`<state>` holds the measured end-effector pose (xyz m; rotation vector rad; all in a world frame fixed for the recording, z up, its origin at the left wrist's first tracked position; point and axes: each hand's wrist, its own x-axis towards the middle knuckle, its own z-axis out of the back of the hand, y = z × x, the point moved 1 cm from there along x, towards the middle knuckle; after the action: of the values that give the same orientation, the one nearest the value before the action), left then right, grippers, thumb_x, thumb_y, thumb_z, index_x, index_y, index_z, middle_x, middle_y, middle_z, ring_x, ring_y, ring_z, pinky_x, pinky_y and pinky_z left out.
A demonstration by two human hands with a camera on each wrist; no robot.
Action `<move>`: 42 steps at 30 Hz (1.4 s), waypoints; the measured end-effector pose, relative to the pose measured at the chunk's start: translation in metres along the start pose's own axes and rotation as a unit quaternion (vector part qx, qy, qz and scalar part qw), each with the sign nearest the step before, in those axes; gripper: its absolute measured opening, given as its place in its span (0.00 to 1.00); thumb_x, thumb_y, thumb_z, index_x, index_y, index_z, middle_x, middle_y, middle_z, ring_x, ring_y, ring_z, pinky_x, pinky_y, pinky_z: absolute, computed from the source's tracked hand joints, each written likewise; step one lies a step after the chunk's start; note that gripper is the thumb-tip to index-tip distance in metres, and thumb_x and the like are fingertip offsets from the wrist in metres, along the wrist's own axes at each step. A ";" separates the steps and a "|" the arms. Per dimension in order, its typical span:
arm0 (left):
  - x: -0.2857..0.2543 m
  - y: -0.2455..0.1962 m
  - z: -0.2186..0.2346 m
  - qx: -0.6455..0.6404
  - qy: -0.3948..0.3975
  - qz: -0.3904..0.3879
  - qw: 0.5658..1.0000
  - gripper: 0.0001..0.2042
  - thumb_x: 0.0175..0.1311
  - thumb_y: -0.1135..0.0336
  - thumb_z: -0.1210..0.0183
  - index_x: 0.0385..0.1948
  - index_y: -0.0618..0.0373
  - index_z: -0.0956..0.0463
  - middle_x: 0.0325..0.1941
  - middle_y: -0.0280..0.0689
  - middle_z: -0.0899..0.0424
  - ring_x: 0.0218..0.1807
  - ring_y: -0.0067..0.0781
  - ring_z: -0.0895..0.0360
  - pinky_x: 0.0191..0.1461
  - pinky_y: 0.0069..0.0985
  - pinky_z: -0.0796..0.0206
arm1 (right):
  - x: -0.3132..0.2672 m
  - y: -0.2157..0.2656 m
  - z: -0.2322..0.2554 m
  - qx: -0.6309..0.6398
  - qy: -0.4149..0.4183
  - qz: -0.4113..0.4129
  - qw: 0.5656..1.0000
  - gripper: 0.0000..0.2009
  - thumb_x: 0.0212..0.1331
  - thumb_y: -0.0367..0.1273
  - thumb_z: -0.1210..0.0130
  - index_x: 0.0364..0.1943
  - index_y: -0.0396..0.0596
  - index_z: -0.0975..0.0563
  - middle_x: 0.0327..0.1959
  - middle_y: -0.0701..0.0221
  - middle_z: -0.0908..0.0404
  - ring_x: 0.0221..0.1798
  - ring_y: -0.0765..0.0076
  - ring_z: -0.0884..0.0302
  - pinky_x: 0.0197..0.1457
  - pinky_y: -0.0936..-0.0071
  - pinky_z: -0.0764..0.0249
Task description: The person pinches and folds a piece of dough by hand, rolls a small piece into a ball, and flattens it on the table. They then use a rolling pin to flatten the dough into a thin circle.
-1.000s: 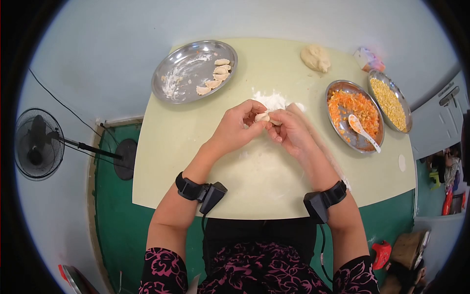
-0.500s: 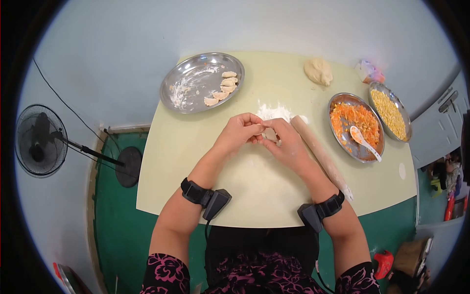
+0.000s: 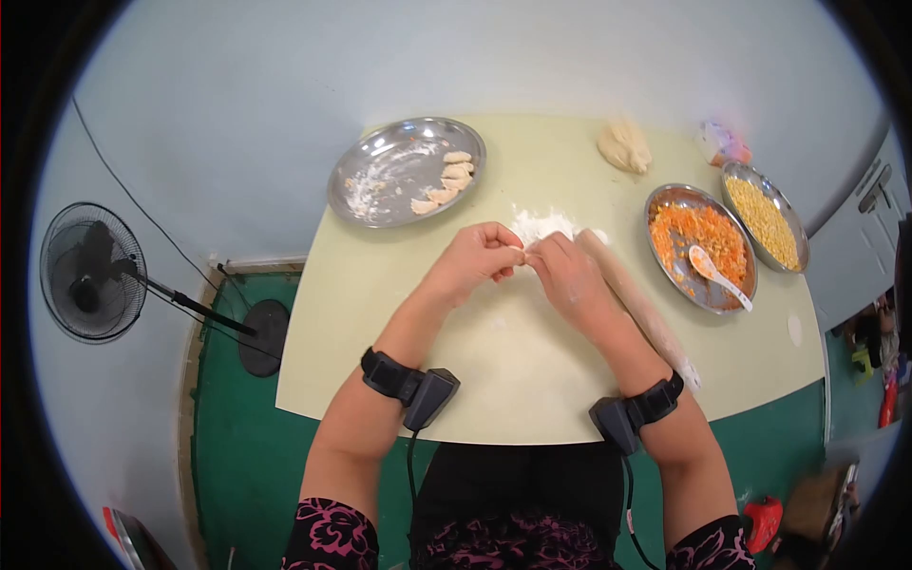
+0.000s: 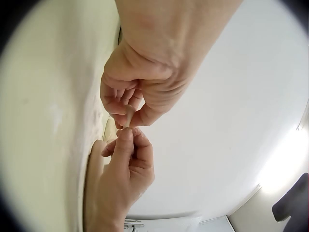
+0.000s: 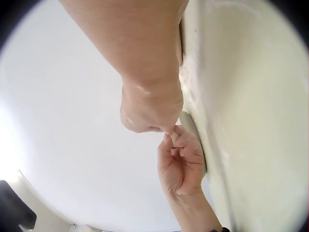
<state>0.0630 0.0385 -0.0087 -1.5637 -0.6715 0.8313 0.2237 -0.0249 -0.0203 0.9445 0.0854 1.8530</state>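
Observation:
Both hands meet above the middle of the table, fingertips almost touching. A small pale piece of dough [image 4: 129,116] is pinched between them, mostly covered by the fingers. The left hand [image 3: 475,258] grips one end with thumb and forefinger, its other fingers curled. The right hand [image 3: 568,275] pinches the other end. In the right wrist view the dough [image 5: 174,137] shows as a thin strip at the left hand's fingertips. White flour [image 3: 541,225] lies just beyond the hands, and a rolling pin [image 3: 641,309] rests beside the right forearm.
A steel tray [image 3: 380,217] with several dumplings [image 3: 457,171] stands back left. A dough lump [image 3: 624,147] lies at the back. To the right are a bowl of orange filling [image 3: 698,233] with a spoon [image 3: 722,277], a yellow-filled bowl [image 3: 763,214] and a flat dough round [image 3: 795,331].
The dough between the hands shows less than before, and the right hand has turned more knuckles-up over it. The head view has shifted, so the table sits a little lower and further right.

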 end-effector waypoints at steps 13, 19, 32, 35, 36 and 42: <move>-0.011 -0.016 -0.014 0.419 -0.039 -0.413 0.808 0.03 0.49 0.78 0.46 0.26 0.61 0.28 0.27 0.42 0.25 0.34 0.44 0.26 0.37 0.35 0.33 | 0.008 -0.020 0.017 0.667 0.219 -0.363 0.613 0.07 0.58 0.35 0.50 0.28 0.47 0.28 0.20 0.76 0.32 0.19 0.83 0.39 0.15 0.87 0.47; 0.010 0.013 0.035 0.498 -0.157 -0.277 0.807 0.03 0.50 0.78 0.50 0.24 0.66 0.27 0.29 0.50 0.25 0.35 0.52 0.27 0.40 0.42 0.34 | 0.013 -0.025 0.026 0.704 0.099 -0.312 0.631 0.09 0.60 0.35 0.52 0.28 0.43 0.28 0.20 0.77 0.33 0.17 0.82 0.40 0.13 0.86 0.46; 0.008 0.006 0.062 0.591 -0.135 -0.075 0.792 0.10 0.56 0.65 0.44 0.26 0.65 0.21 0.35 0.51 0.19 0.41 0.51 0.23 0.44 0.42 0.31 | 0.017 -0.014 0.003 0.616 0.008 -0.390 0.685 0.15 0.65 0.41 0.51 0.46 0.44 0.27 0.23 0.79 0.36 0.23 0.85 0.41 0.23 0.85 0.43; 0.011 0.008 0.061 0.576 -0.163 -0.064 0.798 0.11 0.56 0.64 0.43 0.27 0.65 0.21 0.35 0.50 0.19 0.41 0.50 0.23 0.44 0.41 0.31 | 0.014 -0.031 0.000 0.576 0.053 -0.372 0.726 0.12 0.64 0.39 0.49 0.44 0.46 0.27 0.26 0.79 0.35 0.25 0.84 0.41 0.24 0.84 0.42; 0.012 0.008 0.060 0.566 -0.176 -0.063 0.803 0.11 0.55 0.63 0.42 0.27 0.65 0.21 0.36 0.50 0.19 0.41 0.50 0.23 0.44 0.40 0.31 | 0.015 -0.029 0.001 0.566 0.050 -0.359 0.740 0.11 0.64 0.37 0.49 0.44 0.46 0.27 0.27 0.79 0.34 0.26 0.84 0.40 0.25 0.84 0.41; 0.025 0.013 -0.001 0.152 -0.241 -0.278 0.917 0.14 0.62 0.58 0.47 0.33 0.63 0.23 0.37 0.41 0.21 0.41 0.39 0.24 0.46 0.34 0.33 | 0.016 -0.018 -0.010 0.494 -0.046 -0.336 0.800 0.10 0.65 0.30 0.54 0.48 0.44 0.27 0.38 0.75 0.27 0.40 0.79 0.30 0.43 0.82 0.31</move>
<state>0.0777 0.0559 -0.0248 -0.8113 -1.2115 0.8342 0.2279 0.0000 -0.0268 1.4375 1.2643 1.0019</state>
